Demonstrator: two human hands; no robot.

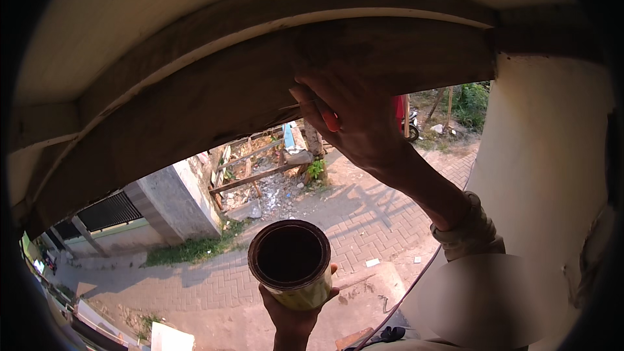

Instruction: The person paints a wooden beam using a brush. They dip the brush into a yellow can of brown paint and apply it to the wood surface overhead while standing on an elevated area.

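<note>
My left hand [296, 321] grips a paint can [304, 297] from below and around its side. The can is pale yellow, with a brown-stained rim and dark contents. Above it, my right hand [363, 119] reaches up against a brown wooden fascia board [209, 107]. Between its fingers shows the orange end of a tool handle [331, 120]; shadow hides the rest of the tool. A darker patch [336, 48] lies on the board just beyond my fingers.
Pale ceiling panels [146, 14] curve overhead, and a cream wall [526, 156] rises at the right. A cable [414, 282] runs down beside me. Far below are a paved lane [214, 273], rubble [278, 195] with wooden poles, and a parked motorbike [412, 126].
</note>
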